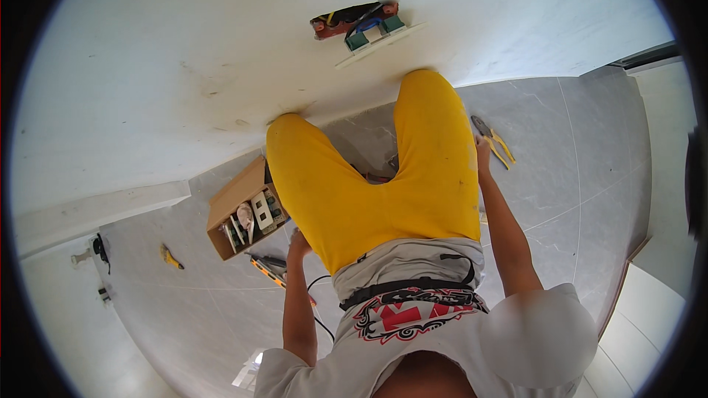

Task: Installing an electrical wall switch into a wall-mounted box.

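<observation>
My right hand (483, 151) is down beside my right thigh, just left of pliers (495, 138) with yellow handles lying on the floor; its fingers are mostly hidden. By my left thigh, my left hand (299, 242) is partly tucked out of sight, near an open cardboard box (218, 217) holding white plates and small parts. Behind that hand lie an orange-and-black tool (267, 271) and a black cable (318, 322). In the wall above my knees is a rough cutout (324, 28) with wires, from which a white faceplate (380, 50) with green modules hangs.
My knees meet the white wall (184, 81). A yellow-and-black tool (169, 256) lies on the grey tiled floor (560, 191) at left, with dark items (102, 252) beyond it. A low ledge (103, 210) runs along the left wall; a doorway edge (649, 55) is at right.
</observation>
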Available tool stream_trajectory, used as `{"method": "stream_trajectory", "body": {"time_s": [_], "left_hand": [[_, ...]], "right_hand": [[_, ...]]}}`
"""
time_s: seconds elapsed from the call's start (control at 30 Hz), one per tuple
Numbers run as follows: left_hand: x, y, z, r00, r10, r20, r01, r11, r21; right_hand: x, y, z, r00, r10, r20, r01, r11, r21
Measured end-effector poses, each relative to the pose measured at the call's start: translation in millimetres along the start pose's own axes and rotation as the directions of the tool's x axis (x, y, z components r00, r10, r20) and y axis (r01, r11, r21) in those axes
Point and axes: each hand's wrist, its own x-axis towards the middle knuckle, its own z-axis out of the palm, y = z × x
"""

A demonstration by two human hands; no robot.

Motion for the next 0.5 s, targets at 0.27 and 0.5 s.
{"method": "stream_trajectory", "body": {"time_s": [0.27, 0.5], "left_hand": [[70.1, 130.5, -215.2, 0.656, -0.216, -0.724, 0.007, 0.960, -0.280], [138.1, 301.5, -270.3, 0.863, -0.239, -0.444, -0.413, 0.172, -0.894]], "right_hand": [[-11.5, 90.8, 50.9, 0.967, -0.244, 0.071, 0.253, 0.952, -0.174], [-18.8, 73.7, 56.4, 0.932, -0.310, 0.190, 0.355, 0.889, -0.290]]}}
